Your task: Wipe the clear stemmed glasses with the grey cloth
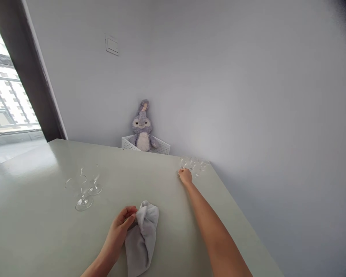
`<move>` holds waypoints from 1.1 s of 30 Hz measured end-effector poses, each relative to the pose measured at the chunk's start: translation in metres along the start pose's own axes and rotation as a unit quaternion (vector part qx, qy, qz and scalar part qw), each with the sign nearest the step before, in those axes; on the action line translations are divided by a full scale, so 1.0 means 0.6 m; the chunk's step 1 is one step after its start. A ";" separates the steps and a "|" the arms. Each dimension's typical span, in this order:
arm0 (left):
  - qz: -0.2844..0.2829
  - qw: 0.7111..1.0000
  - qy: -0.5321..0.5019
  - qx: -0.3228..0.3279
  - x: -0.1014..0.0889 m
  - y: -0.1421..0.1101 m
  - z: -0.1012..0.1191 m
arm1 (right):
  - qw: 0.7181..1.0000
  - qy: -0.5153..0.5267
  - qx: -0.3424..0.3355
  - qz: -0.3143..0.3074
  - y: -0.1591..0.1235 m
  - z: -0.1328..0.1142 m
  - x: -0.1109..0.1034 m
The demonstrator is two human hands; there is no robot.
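My right hand (185, 176) reaches far across the table, its fingers closed around the stem of a clear wine glass (184, 161). Two more wine glasses (193, 163) stand close beside that one, near the table's far right corner. My left hand (126, 219) is nearer to me, thumb and fingers pinched at the edge of a crumpled grey cloth (146, 231), which rises in a fold and lies on the table. To the left, two other clear stemmed glasses (84, 203) stand upright, one slightly behind the other.
The pale, glossy table (40, 215) meets the wall along its right side. Behind its far edge, a purple plush rabbit (143, 130) sits in a white perforated basket (163, 147). A light switch (112, 45) is on the wall, and a window (8, 88) is at far left.
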State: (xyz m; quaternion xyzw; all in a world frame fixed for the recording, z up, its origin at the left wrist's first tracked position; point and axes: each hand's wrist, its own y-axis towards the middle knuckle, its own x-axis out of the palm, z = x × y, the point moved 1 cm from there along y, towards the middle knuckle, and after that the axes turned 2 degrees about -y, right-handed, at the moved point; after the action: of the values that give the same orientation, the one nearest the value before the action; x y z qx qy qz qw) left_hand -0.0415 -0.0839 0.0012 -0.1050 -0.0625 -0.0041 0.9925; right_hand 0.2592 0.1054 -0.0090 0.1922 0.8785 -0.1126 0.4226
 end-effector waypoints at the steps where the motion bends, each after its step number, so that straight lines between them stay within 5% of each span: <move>1: -0.003 1.000 -0.004 0.002 0.000 0.000 -0.001 | 1.000 0.004 -0.004 0.000 0.002 0.003 0.000; 5: 0.023 0.999 -0.031 0.014 0.000 -0.001 -0.002 | 0.999 0.033 -0.025 0.003 -0.008 0.019 0.000; 8: 0.108 0.988 -0.097 0.043 -0.014 -0.004 -0.001 | 0.997 0.067 -0.035 0.001 -0.038 0.035 -0.006; 14: 0.277 0.900 -0.327 0.073 -0.089 -0.001 0.014 | 0.984 0.138 -0.084 -0.074 -0.137 0.048 -0.022; 19: 0.270 0.830 -0.488 0.011 -0.143 0.032 0.037 | 0.962 0.159 -0.145 -0.166 -0.245 -0.006 -0.020; 22: 0.240 0.803 -0.545 -0.017 -0.156 0.050 0.048 | 0.934 0.118 -0.265 -0.206 -0.317 -0.054 -0.021; 27: 0.201 0.784 -0.588 -0.010 -0.160 0.065 0.065 | 0.904 -0.087 -0.389 -0.153 -0.404 -0.095 -0.002; 33: 0.195 0.742 -0.641 -0.033 -0.167 0.076 0.076 | 0.910 -0.135 -0.371 -0.125 -0.414 -0.093 0.048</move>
State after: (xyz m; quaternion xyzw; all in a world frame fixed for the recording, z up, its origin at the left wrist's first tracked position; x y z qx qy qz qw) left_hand -0.1456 -0.0304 0.0236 -0.1256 -0.6617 0.2558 0.6935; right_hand 0.0960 -0.0913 0.0114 -0.1069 0.8083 0.1441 0.5607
